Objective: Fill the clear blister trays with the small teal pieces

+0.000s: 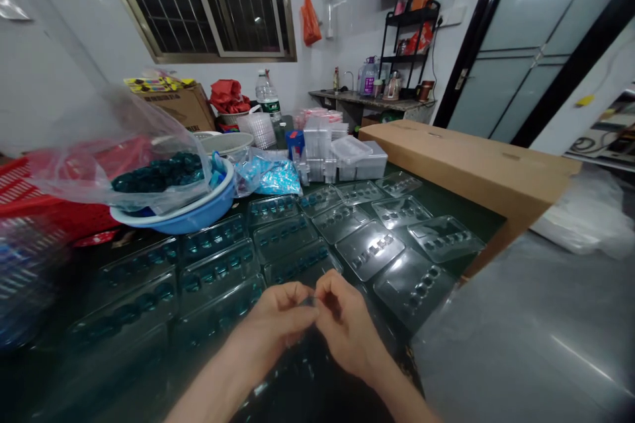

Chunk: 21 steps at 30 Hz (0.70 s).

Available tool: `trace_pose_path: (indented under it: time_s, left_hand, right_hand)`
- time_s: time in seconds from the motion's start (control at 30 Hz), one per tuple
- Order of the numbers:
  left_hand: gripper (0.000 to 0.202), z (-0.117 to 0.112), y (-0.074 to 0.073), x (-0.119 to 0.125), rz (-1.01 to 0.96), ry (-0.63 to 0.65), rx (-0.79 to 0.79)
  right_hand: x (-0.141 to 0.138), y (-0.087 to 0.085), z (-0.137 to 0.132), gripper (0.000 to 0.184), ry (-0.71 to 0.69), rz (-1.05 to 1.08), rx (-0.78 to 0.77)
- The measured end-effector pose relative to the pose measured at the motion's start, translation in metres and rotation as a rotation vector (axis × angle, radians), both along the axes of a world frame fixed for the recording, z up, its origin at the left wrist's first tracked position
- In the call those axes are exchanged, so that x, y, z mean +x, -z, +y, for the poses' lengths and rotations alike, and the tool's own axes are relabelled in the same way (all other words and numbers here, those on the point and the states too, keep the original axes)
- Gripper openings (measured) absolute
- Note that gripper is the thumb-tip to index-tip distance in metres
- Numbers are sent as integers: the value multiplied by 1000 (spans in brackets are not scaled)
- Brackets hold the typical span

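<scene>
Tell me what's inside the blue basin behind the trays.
The blue basin holds a heap of dark teal pieces, partly under a clear plastic bag. The bag blurs them, and the basin's bottom is hidden.

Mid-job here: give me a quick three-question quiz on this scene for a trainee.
1. Multiple choice: what do the left hand and right hand pinch between them? A) a tiny dark piece B) a clear plastic water bottle C) a brown cardboard flap
2. True or false: the red plastic crate stands to the left of the light-blue plastic basin.
3. Short answer: what colour are the pieces in the pockets of the clear plastic blister tray just beyond the hands?

Key: 1) A; 2) true; 3) teal.
</scene>
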<state>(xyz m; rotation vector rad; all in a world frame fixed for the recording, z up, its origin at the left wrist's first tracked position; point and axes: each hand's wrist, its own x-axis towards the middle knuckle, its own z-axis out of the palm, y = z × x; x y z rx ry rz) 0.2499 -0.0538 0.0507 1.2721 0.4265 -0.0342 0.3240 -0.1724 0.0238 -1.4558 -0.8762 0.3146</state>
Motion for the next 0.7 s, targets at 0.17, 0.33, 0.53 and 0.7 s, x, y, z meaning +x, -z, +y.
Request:
trace_pose_path:
  time_s: [0.17,0.33,0.53,0.7]
  left_hand:
    - [15,5,-4,-1,1,-72,34]
    - [16,2,-4,2,-62,-179,-79]
    - [21,-4,-2,6,-44,-293,-31]
    - [23,-9,-2,12,-58,-286,-56]
  right_hand:
    - [-4,9,3,10,118,40,33]
    - [-2,12,6,11,-49,612,227]
    - [2,8,1,35,-261,925,277]
    - [6,13,3,29,-304,1144,383]
